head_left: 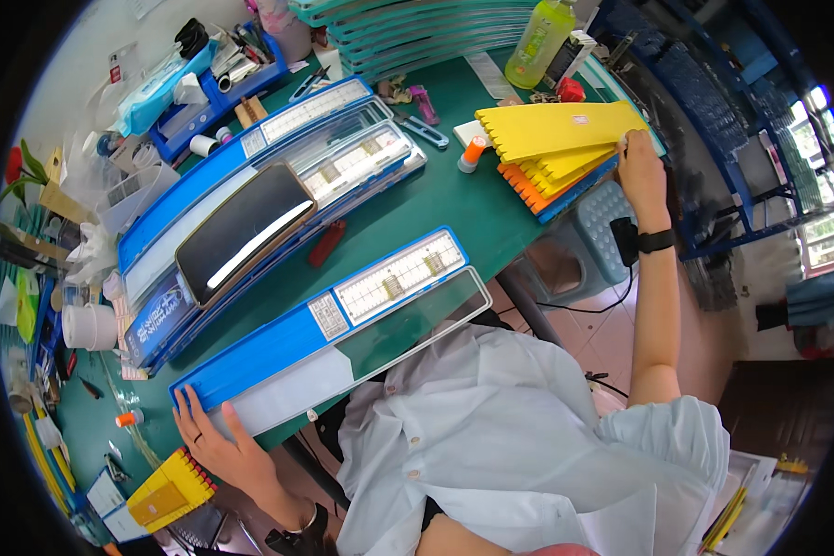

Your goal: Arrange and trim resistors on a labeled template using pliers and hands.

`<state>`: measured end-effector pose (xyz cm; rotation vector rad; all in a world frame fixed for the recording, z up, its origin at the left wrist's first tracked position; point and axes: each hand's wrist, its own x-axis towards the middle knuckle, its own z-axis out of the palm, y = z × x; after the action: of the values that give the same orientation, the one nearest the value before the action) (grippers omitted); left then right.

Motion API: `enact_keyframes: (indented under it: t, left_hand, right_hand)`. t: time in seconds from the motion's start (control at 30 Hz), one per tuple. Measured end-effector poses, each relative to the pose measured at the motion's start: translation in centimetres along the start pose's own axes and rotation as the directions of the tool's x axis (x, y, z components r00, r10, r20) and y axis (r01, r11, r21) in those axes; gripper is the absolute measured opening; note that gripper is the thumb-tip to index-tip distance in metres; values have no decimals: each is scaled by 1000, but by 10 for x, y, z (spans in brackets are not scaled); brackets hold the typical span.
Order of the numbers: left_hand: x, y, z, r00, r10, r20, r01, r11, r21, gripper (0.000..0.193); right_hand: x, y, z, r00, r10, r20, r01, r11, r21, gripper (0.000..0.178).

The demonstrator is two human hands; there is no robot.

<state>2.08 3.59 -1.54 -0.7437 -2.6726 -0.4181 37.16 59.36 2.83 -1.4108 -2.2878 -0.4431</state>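
A long blue flat case (269,357) lies slanted across the table's front edge, its clear lid (417,320) folded out toward my body. Inside the case show a white gridded card and small yellowish pieces. My left hand (222,449) rests on the case's left end, fingers spread over its corner. Far to the right, my right hand (642,176) is closed on the right end of a yellow notched board (565,130). This board tops a fanned stack of yellow boards, with an orange notched board (528,190) beneath.
Behind the open case are stacked similar cases (157,241) with a black phone (246,232) on top. An orange-capped bottle (473,153), a utility knife (423,132) and a green liquid bottle (539,46) stand or lie farther back. More yellow boards (171,491) sit at lower left.
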Motion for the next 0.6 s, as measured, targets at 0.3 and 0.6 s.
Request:
enact_keyframes:
  t: [0.3, 0.6]
  left_hand:
    - [0, -1, 2, 999, 35, -15, -35, 999, -17, 49]
    - [0, 2, 1, 999, 44, -13, -44, 999, -13, 49]
  right_hand:
    - [20, -2, -8, 992, -123, 39, 127, 987, -97, 16]
    - [11, 11, 1, 991, -71, -115, 88, 984, 156, 15]
